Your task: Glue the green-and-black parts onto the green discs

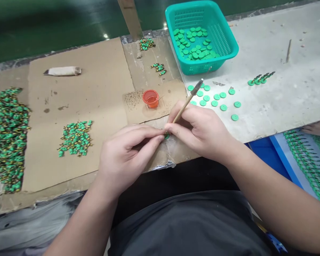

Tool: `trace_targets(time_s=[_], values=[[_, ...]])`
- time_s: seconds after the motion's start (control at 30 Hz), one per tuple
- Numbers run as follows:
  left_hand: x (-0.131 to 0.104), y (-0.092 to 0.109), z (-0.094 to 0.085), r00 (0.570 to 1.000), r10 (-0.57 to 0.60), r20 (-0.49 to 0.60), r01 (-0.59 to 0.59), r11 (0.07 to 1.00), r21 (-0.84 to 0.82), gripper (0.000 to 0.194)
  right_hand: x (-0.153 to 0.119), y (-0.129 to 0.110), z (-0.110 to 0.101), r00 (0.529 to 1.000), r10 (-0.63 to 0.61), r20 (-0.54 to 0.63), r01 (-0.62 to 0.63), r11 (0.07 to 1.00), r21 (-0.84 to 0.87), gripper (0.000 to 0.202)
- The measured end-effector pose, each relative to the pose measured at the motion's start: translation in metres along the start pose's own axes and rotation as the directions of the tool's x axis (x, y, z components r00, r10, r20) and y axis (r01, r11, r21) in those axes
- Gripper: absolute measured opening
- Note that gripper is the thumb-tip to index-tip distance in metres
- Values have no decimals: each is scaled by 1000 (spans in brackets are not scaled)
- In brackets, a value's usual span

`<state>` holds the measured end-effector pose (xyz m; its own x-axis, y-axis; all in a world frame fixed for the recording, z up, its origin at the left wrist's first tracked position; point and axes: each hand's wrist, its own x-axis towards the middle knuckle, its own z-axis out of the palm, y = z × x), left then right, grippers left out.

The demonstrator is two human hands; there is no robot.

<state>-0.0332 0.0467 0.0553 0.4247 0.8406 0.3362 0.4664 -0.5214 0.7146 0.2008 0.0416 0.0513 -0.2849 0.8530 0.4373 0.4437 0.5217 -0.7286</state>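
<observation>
My left hand (130, 151) is closed, thumb and forefinger pinched at the edge of a small green disc (166, 136) low over the table's front edge. Fingertips hide part of the disc, and a tiny yellowish bit shows above it. In my right hand (197, 128) is a thin wooden stick (185, 107) with a dark upper end and a pale tip, slanting up to the right. The right thumb and fingertips meet the left ones at the disc. Just beyond, loose green discs with small holes (214, 103) lie scattered, and a red cup (150, 97) holds some liquid.
A teal basket (230, 49) of green discs stands at the back. Small green-and-yellow pieces form a big heap (6, 142) and a smaller pile (76, 138) leftward. A pale wrapped tool (62, 71) lies on cardboard. Assembled pieces (258, 81) and another person's hand (318, 128) are rightward.
</observation>
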Motion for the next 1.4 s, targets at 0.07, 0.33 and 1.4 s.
trace_targets(time_s=[0.07, 0.33, 1.4], values=[[1, 1, 0, 1000, 1, 3, -1, 1000, 1, 14, 0, 0, -1, 1000, -8, 11, 8, 1000, 1, 16], [0, 0, 0, 1000, 4, -2, -4, 1000, 18, 13, 6, -1, -2, 996, -67, 55, 70, 996, -51, 20], [5, 43, -44, 958, -271, 91, 283, 848, -447, 11, -43, -19, -3, 882, 468, -53, -416, 826, 379, 25]])
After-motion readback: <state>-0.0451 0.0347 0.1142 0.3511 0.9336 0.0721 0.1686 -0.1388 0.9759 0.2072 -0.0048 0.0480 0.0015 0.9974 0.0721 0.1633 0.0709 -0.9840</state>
